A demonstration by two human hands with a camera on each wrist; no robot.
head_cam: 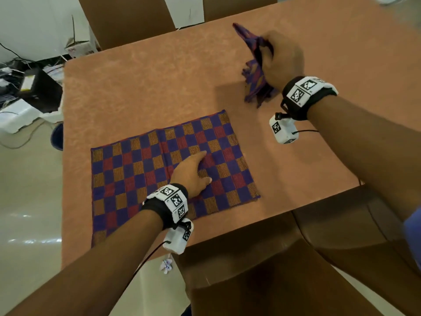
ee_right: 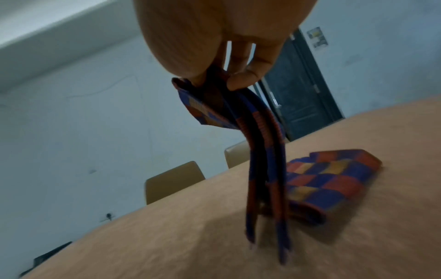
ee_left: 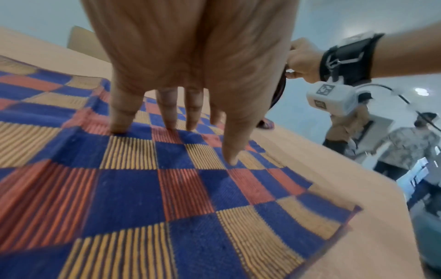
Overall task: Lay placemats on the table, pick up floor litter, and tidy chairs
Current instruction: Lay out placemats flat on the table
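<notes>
A blue, red and orange checked placemat (head_cam: 141, 169) (ee_left: 133, 188) lies spread flat on the peach table (head_cam: 136, 87), near its front edge. My left hand (head_cam: 200, 167) (ee_left: 176, 120) presses on its right half with straight fingers. Further back and to the right, my right hand (head_cam: 271, 53) (ee_right: 222, 79) pinches a bunch of folded placemats (head_cam: 256, 71) (ee_right: 262, 151), which hangs down with its lower ends near the tabletop. Another folded placemat (ee_right: 334, 179) lies on the table just behind the bunch. A small crumpled paper (head_cam: 166, 266) lies on the floor below the table's front edge.
A brown chair (head_cam: 273, 270) stands at the near side, right of my left arm. Two brown chair backs (head_cam: 127, 19) (head_cam: 237, 8) rise behind the far edge. Boxes, cables and papers (head_cam: 29, 92) clutter the floor at left. People (ee_left: 405, 147) stand at the right.
</notes>
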